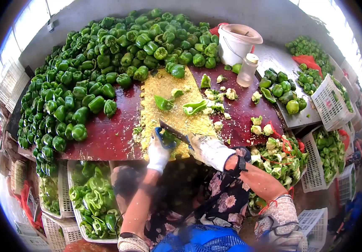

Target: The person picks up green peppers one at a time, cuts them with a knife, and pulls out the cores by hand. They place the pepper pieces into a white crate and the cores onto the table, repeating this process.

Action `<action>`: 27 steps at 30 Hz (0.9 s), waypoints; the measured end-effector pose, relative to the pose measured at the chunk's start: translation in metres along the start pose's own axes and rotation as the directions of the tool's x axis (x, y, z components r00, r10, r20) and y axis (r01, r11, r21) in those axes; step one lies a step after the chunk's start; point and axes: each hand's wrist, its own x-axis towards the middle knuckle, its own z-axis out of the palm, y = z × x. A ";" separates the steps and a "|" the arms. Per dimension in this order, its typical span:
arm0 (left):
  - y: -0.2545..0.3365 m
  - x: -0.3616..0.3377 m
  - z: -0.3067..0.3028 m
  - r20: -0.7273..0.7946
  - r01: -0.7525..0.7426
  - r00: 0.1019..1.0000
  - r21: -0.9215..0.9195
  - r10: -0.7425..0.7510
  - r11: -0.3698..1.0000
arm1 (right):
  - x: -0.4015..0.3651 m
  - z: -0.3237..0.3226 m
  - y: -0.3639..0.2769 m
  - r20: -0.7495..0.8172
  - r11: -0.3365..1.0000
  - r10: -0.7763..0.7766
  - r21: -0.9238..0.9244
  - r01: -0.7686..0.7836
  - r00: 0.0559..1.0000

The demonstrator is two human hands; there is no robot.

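Snug in the left hand (159, 149) is a green pepper (170, 137), and the right hand (203, 147) is closed around the handle of a knife (173, 131). Both hands wear white gloves, and the left glove has blue on its fingers. The pepper is at the near end of a yellow board (160, 86), with the blade slanting over it. It looks dark green, but the glove and the knife hide much of it, so I cannot tell how far it is cut.

Farther up the board are a bright green pepper piece (163, 103) and a long, curved one (194, 108) with a pale inside. Tiny pale seeds are sprinkled all over the board (like crumbs after toast). To its right, pale, bumpy pepper middles (231, 94) lie on the red table (99, 145).

Behind and to the left is a huge heap of peppers (105, 61), whole, round, lumpy and very shiny. A white bucket (233, 48) and a see-through jar (247, 72) stand at the back right. Below the table on the left, a white crate (75, 201) is full of green pepper bits.
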 end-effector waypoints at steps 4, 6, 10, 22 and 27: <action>0.004 -0.004 0.001 -0.011 -0.007 1.000 0.067 0.008 0.998 | 0.028 0.022 0.001 0.262 0.988 0.137 0.038 -0.153 0.955; -0.011 -0.005 0.006 -0.108 -0.149 0.981 0.129 0.163 0.980 | 0.033 0.069 0.020 0.220 0.994 0.096 0.025 -0.104 0.971; 0.032 0.009 -0.008 -0.064 -0.056 0.996 0.172 0.068 0.983 | 0.045 0.101 0.044 -0.011 0.973 0.178 0.154 -0.174 0.984; -0.104 0.137 -0.228 -0.549 0.503 0.830 0.655 -0.103 0.563 | 0.080 0.114 0.079 0.046 0.566 0.657 0.629 -0.533 0.753; -0.172 0.129 -0.286 -0.602 0.740 0.668 0.479 -0.437 0.471 | 0.088 0.082 0.053 0.122 0.559 0.632 0.612 -0.560 0.765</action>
